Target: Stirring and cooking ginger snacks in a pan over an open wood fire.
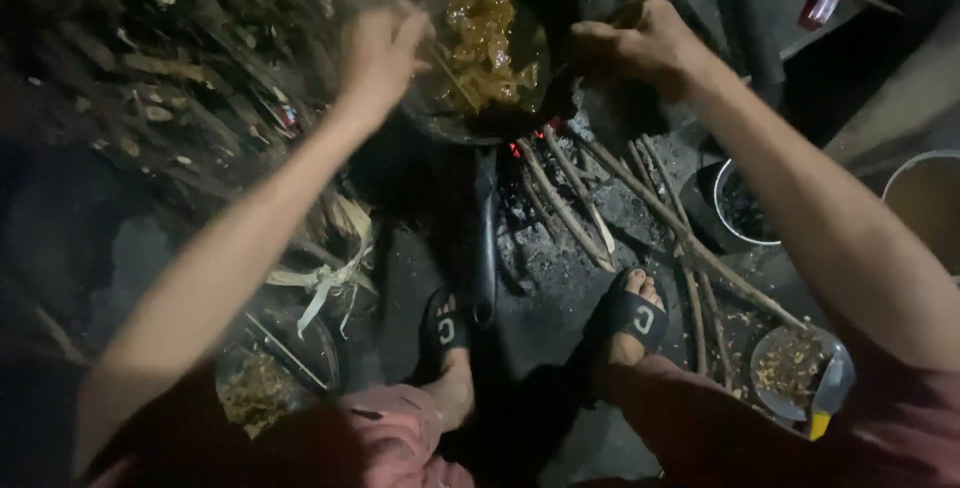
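Head view of open-fire cooking, seen from above a squatting person. A blackened frying pan (pixel 480 123), its long handle (pixel 485 238) pointing back between the sandalled feet, sits over glowing embers (pixel 525 143) fed by a fan of thin firewood sticks (pixel 580 198). The pan holds a brown, sauced food (pixel 485 38). The left hand (pixel 380 53) is curled over the pan's left rim with its fingers closed on what appears to be a thin stick or utensil (pixel 450 73) reaching into the food; motion blur leaves the exact grip uncertain. The right hand (pixel 640 43) is clenched at the pan's right edge, apparently gripping something dark there; what it grasps cannot be told. Around the fire lie a metal bowl (pixel 740 208) to the right, a small dish of scraps with a yellow-handled knife (pixel 825 398), and a lidded pot (pixel 280 358) at lower left. Judged from this, the step in hand is stirring while the pan is steadied; the next move calls for a firm hold against tipping and fingers kept clear of the embers.
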